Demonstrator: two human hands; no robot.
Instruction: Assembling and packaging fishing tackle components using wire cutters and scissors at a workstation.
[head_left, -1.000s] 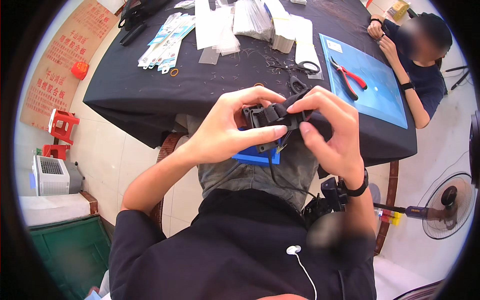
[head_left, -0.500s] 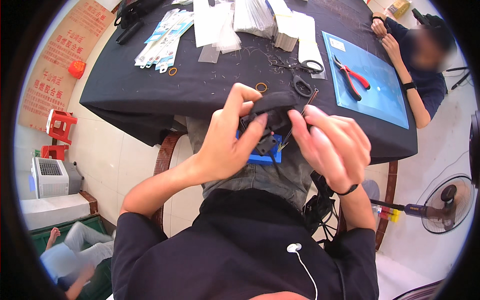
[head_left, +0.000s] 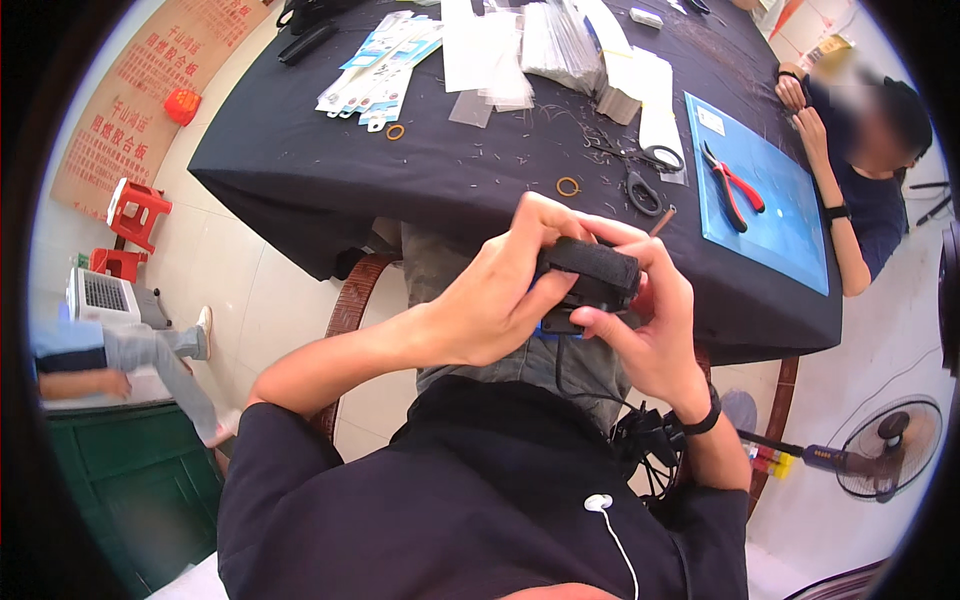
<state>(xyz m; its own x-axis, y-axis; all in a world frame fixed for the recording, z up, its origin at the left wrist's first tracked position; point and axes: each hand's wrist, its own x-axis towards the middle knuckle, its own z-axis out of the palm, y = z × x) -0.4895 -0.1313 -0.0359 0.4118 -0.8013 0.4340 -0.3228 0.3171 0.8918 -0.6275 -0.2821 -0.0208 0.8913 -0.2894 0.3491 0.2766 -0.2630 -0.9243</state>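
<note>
Over my lap, just off the near table edge, both hands grip a black boxy device (head_left: 597, 268) with a dark, fuzzy-looking strip along its top. My left hand (head_left: 510, 280) is closed on its left side, thumb across the front. The fingers of my right hand (head_left: 655, 310) wrap the right side, with the thumb at the lower front. A thin brownish rod (head_left: 663, 222) pokes out beyond my right fingers; its other end is hidden. Something blue (head_left: 560, 328) shows under the device. A black cable (head_left: 562, 372) hangs below.
On the black-clothed table (head_left: 300, 150) lie black scissors (head_left: 642, 190), rubber bands (head_left: 568, 186), clear sleeves (head_left: 560, 50), printed cards (head_left: 375, 75), and red-handled pliers (head_left: 738, 190) on a blue folder (head_left: 780, 240). Another person (head_left: 870, 190) sits at right; one (head_left: 150, 350) is at left. A fan (head_left: 885, 445) stands right.
My right hand has come from holding the thin rod beside the device to wrapping the device's right side. The device has turned, its fuzzy strip now facing up. The person at left has risen.
</note>
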